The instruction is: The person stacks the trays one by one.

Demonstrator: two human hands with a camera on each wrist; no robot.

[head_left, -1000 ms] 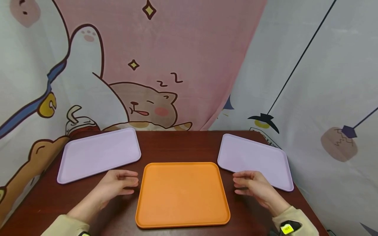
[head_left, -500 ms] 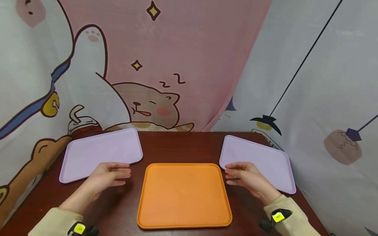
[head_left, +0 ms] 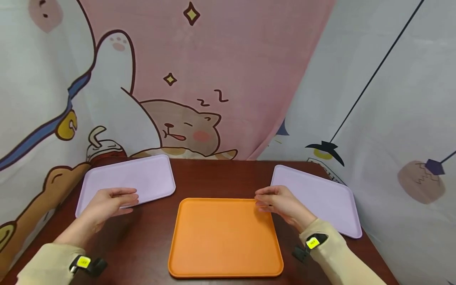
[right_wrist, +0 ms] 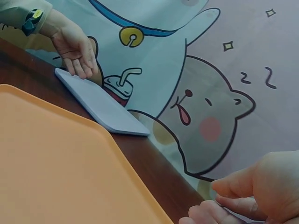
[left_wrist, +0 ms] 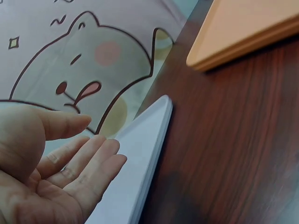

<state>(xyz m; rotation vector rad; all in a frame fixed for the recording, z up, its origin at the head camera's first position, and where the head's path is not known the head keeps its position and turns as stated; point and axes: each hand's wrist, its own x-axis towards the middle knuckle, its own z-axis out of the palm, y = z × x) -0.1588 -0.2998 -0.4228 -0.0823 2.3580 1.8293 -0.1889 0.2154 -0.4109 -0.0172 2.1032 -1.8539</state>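
Observation:
My left hand (head_left: pixel 107 206) hovers above the front edge of the left lavender tray (head_left: pixel 147 174), its fingers extended and apart from the thumb. In the left wrist view nothing lies in that palm (left_wrist: pixel 51 193). My right hand (head_left: pixel 285 206) hangs over the far right corner of the orange tray (head_left: pixel 226 239), fingers loosely bent and holding nothing. Beyond its wrist lies the right lavender tray (head_left: pixel 320 198), set at an angle. The right wrist view catches the right thumb (right_wrist: pixel 236 182) close to the fingers, and the left hand (right_wrist: pixel 74 46) across the table.
All three trays lie flat on a dark brown wooden table (head_left: pixel 221 178). A cartoon-printed cloth (head_left: pixel 249 71) hangs behind the table and along its sides. Each wrist wears a black band (head_left: pixel 317 240) with a yellow marker.
My left hand has moved left and away from the orange tray, over the left lavender tray. The right hand has shifted left and farther forward. The trays appear slightly shifted as the head view turns.

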